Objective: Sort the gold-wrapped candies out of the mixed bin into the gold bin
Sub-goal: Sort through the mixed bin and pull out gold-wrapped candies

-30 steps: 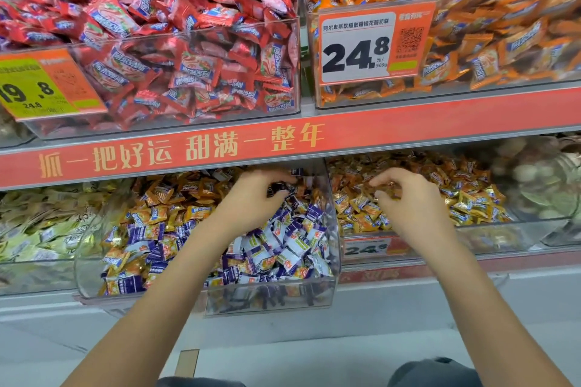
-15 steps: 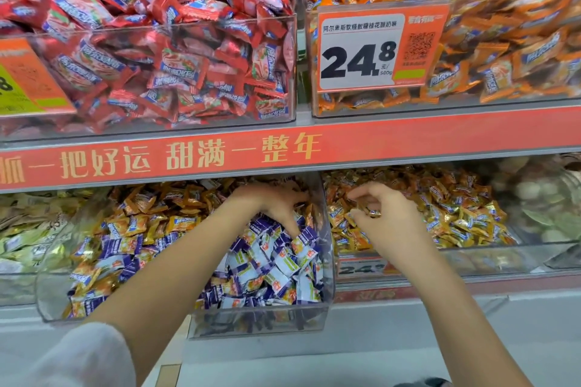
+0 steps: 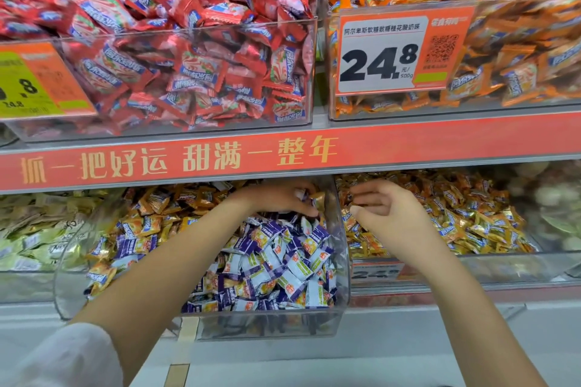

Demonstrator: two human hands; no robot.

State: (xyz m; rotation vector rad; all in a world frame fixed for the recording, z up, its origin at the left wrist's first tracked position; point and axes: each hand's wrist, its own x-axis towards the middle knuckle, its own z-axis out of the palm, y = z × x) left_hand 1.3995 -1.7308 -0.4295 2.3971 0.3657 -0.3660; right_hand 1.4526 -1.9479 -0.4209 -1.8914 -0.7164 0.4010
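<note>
The clear mixed bin (image 3: 344,264) sits in the middle of the lower shelf. It holds purple-and-white candies (image 3: 276,261) on its right and gold-wrapped candies (image 3: 151,223) on its left and at the back. My left hand (image 3: 276,199) reaches into the bin's back right corner, fingers pinched on a gold-wrapped candy (image 3: 318,199). The gold bin (image 3: 478,267) stands directly to the right, full of gold wrappers. My right hand (image 3: 386,214) hovers over its left end with curled fingers. Whether it holds anything is hidden.
Above the red shelf strip (image 3: 283,157) stand a bin of red candies (image 3: 188,72) and a bin of orange candies (image 3: 509,41) with a 24.8 price tag (image 3: 399,53). Pale green candies (image 3: 28,239) lie at lower left, a round clear container (image 3: 553,214) at lower right.
My left hand has slid right into the back right corner of the mixed bin and pinched a gold candy. My right hand has drifted left toward the wall between the bins.
</note>
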